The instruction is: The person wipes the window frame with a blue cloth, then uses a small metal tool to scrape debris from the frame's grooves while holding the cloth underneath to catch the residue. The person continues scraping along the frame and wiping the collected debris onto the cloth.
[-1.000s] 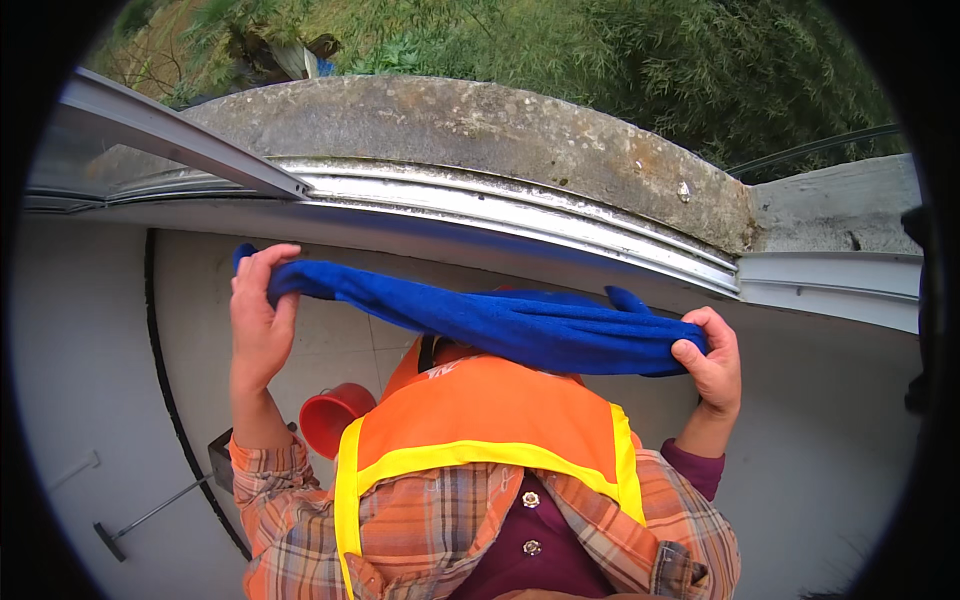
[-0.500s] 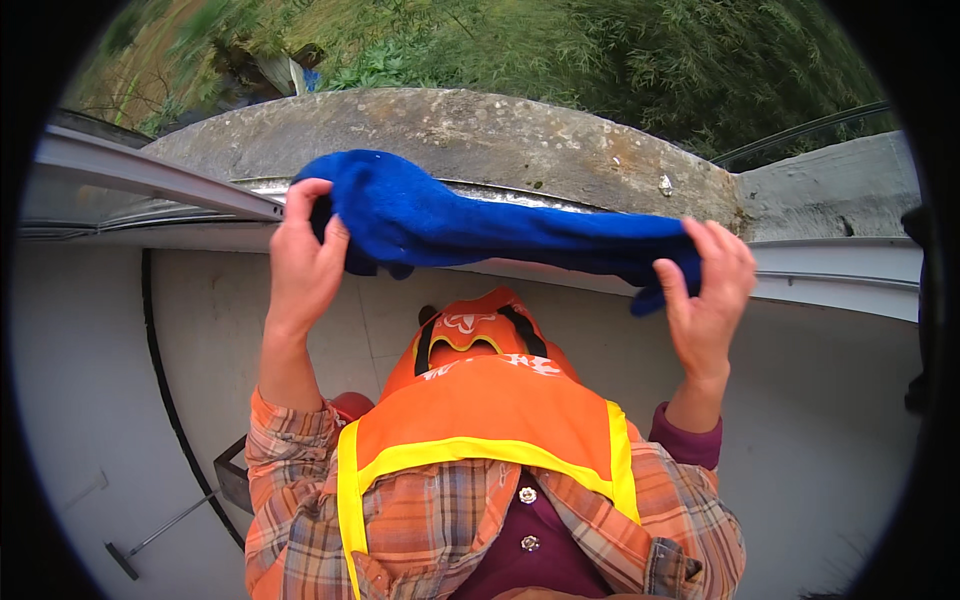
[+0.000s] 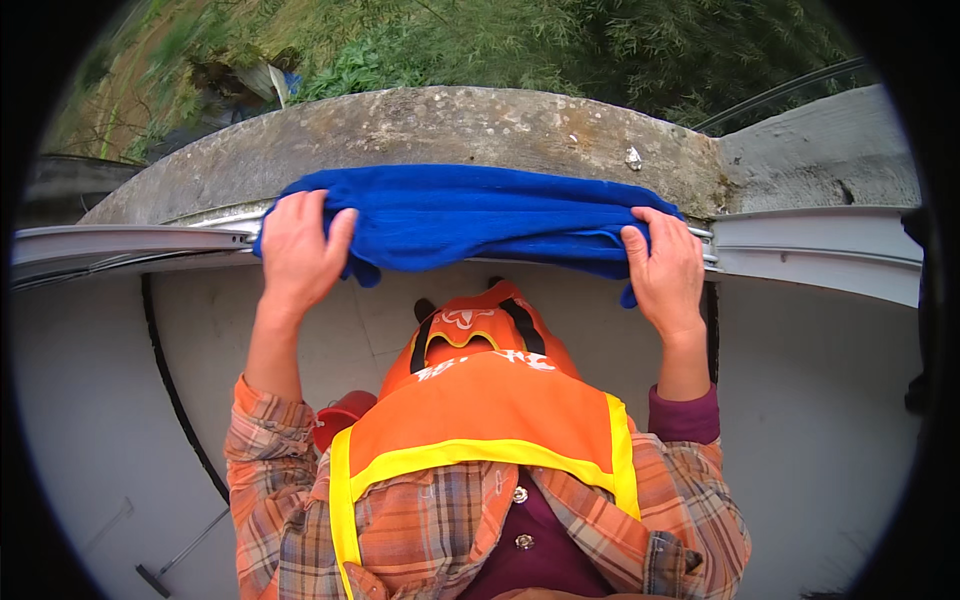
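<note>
stretching across the window track, the blue cloth looks light, soft and limp; left hand and right hand each grip it near one end, good holds against sagging.

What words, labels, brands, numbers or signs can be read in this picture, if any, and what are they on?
None can be read.
Orange apron: white marks at a fold, too foreshortened to read; beyond them, a white flower-like emblem.
Blue cloth: no lettering shows.
</note>
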Available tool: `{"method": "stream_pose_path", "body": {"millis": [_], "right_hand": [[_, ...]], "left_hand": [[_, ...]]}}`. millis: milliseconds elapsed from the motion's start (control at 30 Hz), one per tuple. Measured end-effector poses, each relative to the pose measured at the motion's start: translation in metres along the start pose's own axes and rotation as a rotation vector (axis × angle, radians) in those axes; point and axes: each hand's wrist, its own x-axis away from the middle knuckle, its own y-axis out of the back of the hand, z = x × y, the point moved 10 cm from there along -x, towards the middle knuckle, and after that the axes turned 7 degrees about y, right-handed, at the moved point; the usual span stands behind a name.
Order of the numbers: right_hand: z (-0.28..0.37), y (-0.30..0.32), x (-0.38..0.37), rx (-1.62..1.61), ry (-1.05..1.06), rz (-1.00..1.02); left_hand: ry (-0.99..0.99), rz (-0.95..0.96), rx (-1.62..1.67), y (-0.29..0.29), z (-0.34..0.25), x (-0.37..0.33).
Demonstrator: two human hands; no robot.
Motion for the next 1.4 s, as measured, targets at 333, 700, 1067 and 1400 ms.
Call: {"method": "stream_pose_path", "body": {"millis": [333, 700, 1067, 1400], "right_hand": [[-0.040, 0.003, 0.001, 0.226, -0.085, 0.117], [0.203, -0.067, -0.061, -0.163, 0.444, 0.064], [0.005, 0.009, 0.000, 0.162, -0.002, -0.090], [0.060, -0.010, -0.016, 0.138, 0.116, -0.033]], "left_hand": [[-0.268, 0.239, 0.441, -0.050, -0.164, -0.007], [0.181, 0.026, 0.051, -0.007, 0.020, 0.005], [-0.133, 0.095, 0.162, -0.024, -0.061, 0.021], [-0.291, -0.022, 0.256, -0.026, -0.120, 0.020]]}}
